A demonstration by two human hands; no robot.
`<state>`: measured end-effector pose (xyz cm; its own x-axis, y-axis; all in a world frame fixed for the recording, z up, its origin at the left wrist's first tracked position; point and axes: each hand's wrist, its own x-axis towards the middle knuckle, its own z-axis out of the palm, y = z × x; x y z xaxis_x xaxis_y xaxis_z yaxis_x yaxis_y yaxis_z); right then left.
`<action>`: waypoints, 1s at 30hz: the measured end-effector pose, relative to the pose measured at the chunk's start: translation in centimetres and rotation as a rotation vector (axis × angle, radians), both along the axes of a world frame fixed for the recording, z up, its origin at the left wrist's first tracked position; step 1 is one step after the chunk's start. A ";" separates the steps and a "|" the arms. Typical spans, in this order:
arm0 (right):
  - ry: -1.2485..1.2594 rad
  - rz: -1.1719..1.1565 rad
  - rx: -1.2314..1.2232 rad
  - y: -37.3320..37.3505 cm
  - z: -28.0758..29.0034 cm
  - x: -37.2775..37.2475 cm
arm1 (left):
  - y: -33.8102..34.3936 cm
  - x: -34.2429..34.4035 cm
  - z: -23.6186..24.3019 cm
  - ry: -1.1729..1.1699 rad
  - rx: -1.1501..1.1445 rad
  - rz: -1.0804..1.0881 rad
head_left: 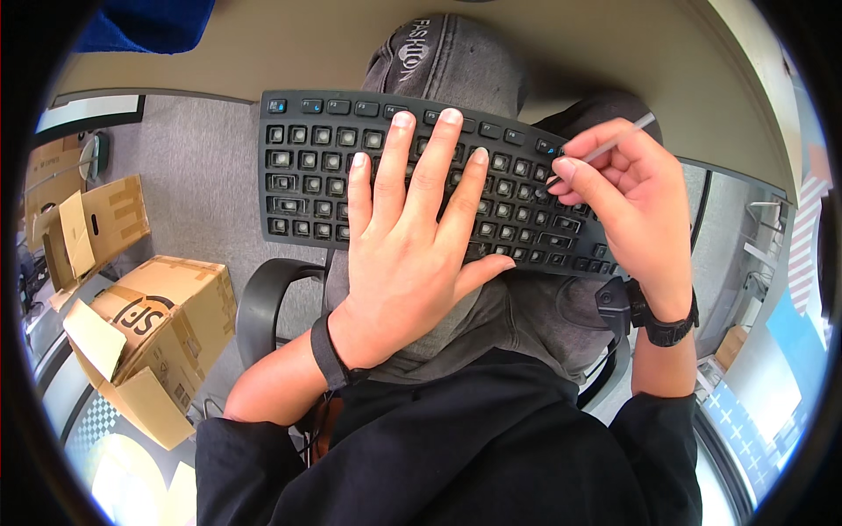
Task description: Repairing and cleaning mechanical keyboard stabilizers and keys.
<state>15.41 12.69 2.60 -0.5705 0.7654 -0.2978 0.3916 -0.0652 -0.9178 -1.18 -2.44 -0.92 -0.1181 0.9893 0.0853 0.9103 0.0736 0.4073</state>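
A black keyboard (298, 175) lies across the person's lap, tilted, with keycaps on its top row and exposed square key sockets over most of the rest. My left hand (407, 245) rests spread and palm down on the middle of the keyboard, fingertips near the upper rows. At the keyboard's right part, my right hand (636, 210) pinches a thin, pale stick-like tool (635, 123) with a dark tip, held down at the key sockets.
Grey-jeaned legs (403, 66) are under the keyboard on a black chair (272, 289). A desk edge (263, 70) runs above, with a blue cloth (145, 22). Open cardboard boxes (189, 342) stand on the left floor; a smaller box (731, 346) is at right.
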 end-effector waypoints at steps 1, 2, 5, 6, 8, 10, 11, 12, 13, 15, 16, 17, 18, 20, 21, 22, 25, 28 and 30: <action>0.001 -0.001 0.000 -0.2 -0.2 0.3 | 0.0 0.0 0.0 0.004 -0.005 0.000; 0.036 -0.053 -0.031 -0.4 -0.4 0.6 | 0.0 0.0 0.0 0.005 -0.005 -0.001; 0.107 -0.163 -0.079 -1.3 -1.0 1.3 | 0.1 0.0 0.1 0.003 -0.005 -0.010; 0.142 -0.217 -0.098 -1.7 -1.2 1.5 | 0.2 0.1 0.2 0.001 -0.007 0.005; 0.173 -0.247 -0.088 -2.3 -1.5 1.8 | 0.2 0.2 0.3 0.004 -0.013 0.021; 0.242 -0.301 -0.092 -2.8 -2.1 2.1 | 0.2 0.1 0.4 0.008 -0.013 0.016; 0.246 -0.306 -0.090 -3.1 -2.2 2.1 | 0.3 0.1 0.5 0.011 -0.013 0.016; 0.267 -0.326 -0.085 -3.3 -2.3 2.1 | 0.3 0.2 0.6 0.009 -0.013 0.017; 0.288 -0.346 -0.080 -3.4 -2.5 2.2 | 0.3 0.1 0.5 0.011 -0.012 0.010; 0.305 -0.357 -0.096 -3.6 -2.9 2.6 | 0.2 0.1 0.3 0.021 -0.029 -0.013; 0.330 -0.377 -0.106 -3.8 -2.9 2.7 | 0.2 0.1 0.2 0.025 -0.028 -0.018; 0.355 -0.397 -0.115 -3.9 -3.0 2.8 | 0.1 0.1 0.1 0.033 -0.022 -0.017; 0.359 -0.400 -0.114 -3.9 -3.0 3.0 | 0.1 0.2 0.1 0.041 -0.017 -0.017; 0.378 -0.404 -0.092 -3.9 -3.0 3.3 | 0.2 0.3 0.1 0.041 -0.018 -0.017; 0.381 -0.408 -0.091 -4.0 -2.9 3.3 | 0.2 0.3 0.1 0.038 -0.019 -0.013; 0.382 -0.403 -0.096 -4.1 -2.8 3.3 | 0.2 0.3 0.2 0.042 -0.018 -0.015; 0.395 -0.394 -0.103 -4.1 -2.7 3.4 | 0.2 0.3 0.4 0.059 -0.032 -0.011; 0.432 -0.398 -0.131 -4.3 -2.6 3.6 | 0.1 0.3 0.4 0.036 -0.031 -0.007; 0.460 -0.405 -0.161 -4.5 -2.4 3.7 | 0.1 0.4 0.5 -0.024 0.031 0.017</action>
